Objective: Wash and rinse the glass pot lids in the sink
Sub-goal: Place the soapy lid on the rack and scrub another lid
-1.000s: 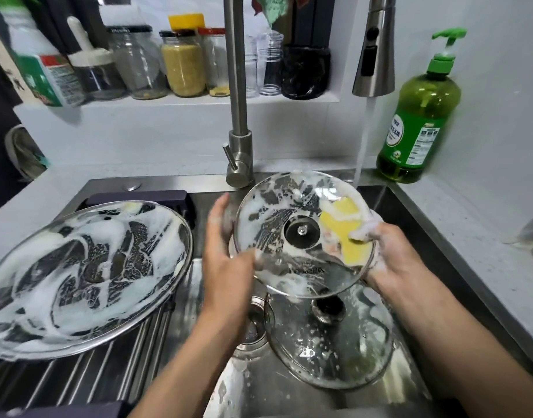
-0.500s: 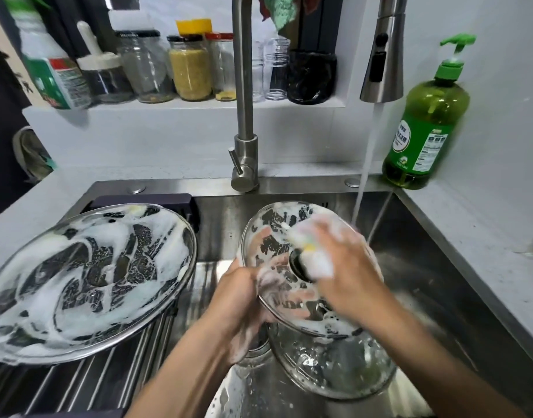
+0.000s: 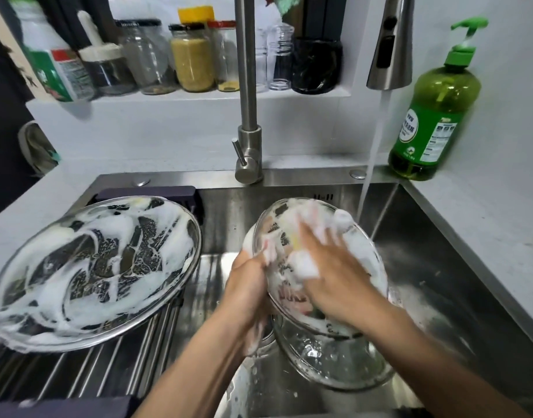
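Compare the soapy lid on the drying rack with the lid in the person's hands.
The rack lid is larger and lies untouched; the held lid is smaller, tilted over the sink, gripped by the left hand and rubbed by the right hand. Both are foamy glass with metal rims.

Both forearms reach forward, bare and wet; left hand [image 3: 248,277] curled shut around the lid's [image 3: 361,257] left rim — foam over its fingers; right hand [image 3: 331,267] pressed flat on the lid's face, fingers spread, blurred, suds-coated
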The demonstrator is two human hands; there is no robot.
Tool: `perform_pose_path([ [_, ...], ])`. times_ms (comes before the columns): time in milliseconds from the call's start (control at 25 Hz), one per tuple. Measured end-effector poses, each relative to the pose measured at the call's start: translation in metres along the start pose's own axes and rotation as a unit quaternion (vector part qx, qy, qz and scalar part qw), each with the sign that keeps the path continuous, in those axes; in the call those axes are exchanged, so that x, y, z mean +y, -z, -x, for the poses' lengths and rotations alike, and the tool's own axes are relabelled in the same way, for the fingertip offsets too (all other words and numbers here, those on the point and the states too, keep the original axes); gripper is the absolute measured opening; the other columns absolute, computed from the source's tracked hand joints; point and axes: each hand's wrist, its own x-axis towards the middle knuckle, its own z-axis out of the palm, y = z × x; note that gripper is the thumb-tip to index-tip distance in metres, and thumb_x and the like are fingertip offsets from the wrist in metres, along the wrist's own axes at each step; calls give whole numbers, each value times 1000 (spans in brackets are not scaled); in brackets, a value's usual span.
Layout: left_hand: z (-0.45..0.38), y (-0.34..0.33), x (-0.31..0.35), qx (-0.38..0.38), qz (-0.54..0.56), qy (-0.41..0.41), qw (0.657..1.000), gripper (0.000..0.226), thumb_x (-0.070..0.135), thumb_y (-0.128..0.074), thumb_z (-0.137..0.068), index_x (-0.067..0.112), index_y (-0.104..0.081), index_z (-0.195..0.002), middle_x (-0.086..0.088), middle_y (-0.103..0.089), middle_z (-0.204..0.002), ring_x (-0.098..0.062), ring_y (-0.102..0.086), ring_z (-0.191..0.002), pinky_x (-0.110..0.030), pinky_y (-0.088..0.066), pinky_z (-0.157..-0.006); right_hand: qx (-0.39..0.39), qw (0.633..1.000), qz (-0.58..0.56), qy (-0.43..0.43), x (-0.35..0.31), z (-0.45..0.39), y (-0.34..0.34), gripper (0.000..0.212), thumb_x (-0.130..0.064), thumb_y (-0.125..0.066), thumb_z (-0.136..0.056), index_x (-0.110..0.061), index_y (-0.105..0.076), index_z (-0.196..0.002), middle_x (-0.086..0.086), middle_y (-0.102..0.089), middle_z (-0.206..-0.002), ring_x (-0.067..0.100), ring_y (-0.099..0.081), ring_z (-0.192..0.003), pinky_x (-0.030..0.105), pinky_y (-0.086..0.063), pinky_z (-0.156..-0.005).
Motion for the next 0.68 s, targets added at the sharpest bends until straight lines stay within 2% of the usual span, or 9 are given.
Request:
perform_pose_path([
  [80, -4, 0, -1, 11, -1, -15, 1000, 24, 24, -56, -99, 19, -65, -120, -14, -75, -109, -36, -71, -101, -58, -53, -95, -16, 998, -32, 55, -2, -2, 2, 99, -20, -52, -90, -65, 19, -143, -20, 20, -163, 22, 17, -152, 50, -3, -124],
  [200, -8, 0, -2, 26, -16, -21, 999, 24, 25, -57, -98, 18, -66, -120, -14, -76, -106, -36, -72, -97, -58, -56, -89, 51, 998, 7, -42, -4, -3, 2, 99, -18, -54, -93, -60, 17, -147, -11, 13, -165, 27, 13, -152, 54, -6, -123],
  [320, -11, 4, -1, 30, -10, -25, 999, 21, 27, -55, -99, 14, -67, -111, -11, -78, -92, -31, -75, -83, -49, -60, -75, -45, 998, -31, 37, -6, 0, 1, 105, -23, -62, -91, -73, 19, -135, -24, 15, -158, 12, 15, -146, 47, -7, -121],
  [360, -12, 6, -3, 38, -20, -25, 999, 20, 30, -55, -99, 15, -67, -108, -8, -78, -88, -27, -75, -78, -46, -60, -72, -41, 998, -42, 19, -2, -3, 1, 101, -21, -60, -92, -69, 15, -140, -25, 19, -157, 12, 16, -147, 49, -7, -122],
  [440, -12, 6, -5, 41, -30, -22, 998, 21, 32, -57, -98, 19, -67, -110, -7, -79, -91, -27, -75, -82, -49, -59, -79, 28, 999, -17, -43, 2, -5, 3, 95, -15, -52, -95, -54, 14, -150, -20, 27, -157, 21, 17, -151, 51, -3, -124],
  [520, -11, 1, -4, 27, -24, -27, 999, 22, 29, -60, -98, 18, -68, -114, -9, -78, -98, -29, -74, -87, -51, -56, -88, 30, 999, -22, 21, -2, -6, 3, 101, -10, -52, -91, -54, 18, -149, -19, 31, -158, 25, 16, -152, 48, -1, -124],
  [600, -11, 0, -5, 19, -18, -26, 999, 24, 28, -60, -98, 17, -69, -117, -10, -77, -102, -29, -74, -89, -47, -56, -87, 6, 996, -45, 78, -2, -7, 4, 102, -8, -54, -90, -64, 13, -144, -24, 25, -160, 23, 13, -153, 47, -2, -124],
  [680, -9, 0, -5, 24, -30, -18, 999, 28, 32, -59, -98, 17, -67, -119, -10, -77, -104, -29, -73, -91, -47, -57, -86, 47, 998, -38, -21, 1, -6, 5, 98, -10, -53, -93, -64, 12, -143, -20, 20, -162, 23, 12, -153, 50, -4, -124],
])
